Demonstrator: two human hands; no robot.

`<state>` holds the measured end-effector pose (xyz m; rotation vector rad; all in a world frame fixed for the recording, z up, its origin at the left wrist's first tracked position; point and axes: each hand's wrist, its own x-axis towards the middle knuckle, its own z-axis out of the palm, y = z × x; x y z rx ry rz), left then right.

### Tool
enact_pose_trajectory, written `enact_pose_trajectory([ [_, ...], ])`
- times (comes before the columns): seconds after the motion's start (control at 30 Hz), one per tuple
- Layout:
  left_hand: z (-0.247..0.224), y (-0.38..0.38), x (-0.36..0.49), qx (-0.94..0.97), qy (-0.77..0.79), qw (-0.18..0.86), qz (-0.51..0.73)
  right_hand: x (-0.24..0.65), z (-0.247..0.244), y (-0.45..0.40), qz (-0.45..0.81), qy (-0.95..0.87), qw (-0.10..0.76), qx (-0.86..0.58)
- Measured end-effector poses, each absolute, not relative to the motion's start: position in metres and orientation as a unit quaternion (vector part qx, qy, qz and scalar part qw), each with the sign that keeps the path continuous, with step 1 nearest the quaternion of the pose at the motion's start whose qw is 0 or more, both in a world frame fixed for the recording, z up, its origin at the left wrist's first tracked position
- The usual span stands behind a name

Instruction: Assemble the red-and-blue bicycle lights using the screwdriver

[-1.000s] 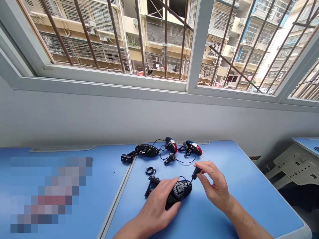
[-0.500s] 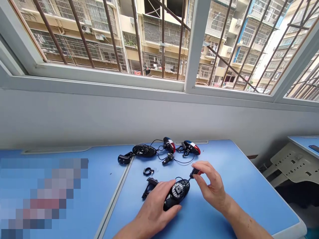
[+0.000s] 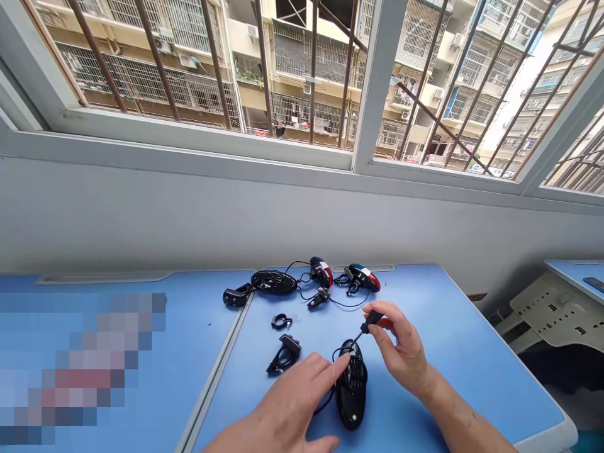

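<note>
Black oval plastic housing (image 3: 352,396) is steadied by the open left hand (image 3: 295,409); the right hand (image 3: 403,352) pinches a black-handled screwdriver (image 3: 372,319) (better held square to the work).

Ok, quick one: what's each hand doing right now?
Left hand: open, fingers resting on the black oval casing, not gripping it.
Right hand: closed, pinching a small black-handled screwdriver.

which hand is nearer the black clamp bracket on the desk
Left. The left hand is below and to the right of the black clamp bracket, not touching it; the right hand is farther off to its right.
</note>
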<state>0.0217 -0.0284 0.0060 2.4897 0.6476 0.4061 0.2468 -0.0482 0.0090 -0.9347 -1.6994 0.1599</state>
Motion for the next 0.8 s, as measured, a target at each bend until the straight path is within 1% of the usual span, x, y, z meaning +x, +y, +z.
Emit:
enact_pose_trajectory([
  [0.1, 0.005, -0.029, 0.025, 0.929, 0.225, 0.253, 0.150, 0.245, 0.009, -0.050, 0.111, -0.717, 0.566, -0.391],
  [0.23, -0.011, -0.026, 0.031, 0.923, 0.223, 0.181, 0.255, 0.241, 0.007, -0.050, 0.148, -0.714, 0.571, -0.377],
  [0.43, -0.033, -0.017, 0.038, 0.897, 0.241, 0.155, 0.335, 0.241, 0.002, -0.051, 0.180, -0.704, 0.578, -0.371],
  [0.57, -0.033, -0.011, 0.039, 0.907, 0.243, 0.136, 0.317, 0.241, 0.001, -0.053, 0.182, -0.706, 0.575, -0.370],
  [0.8, -0.032, -0.007, 0.040, 0.911, 0.210, 0.196, 0.296, 0.240, 0.005, -0.056, 0.170, -0.717, 0.568, -0.366],
])
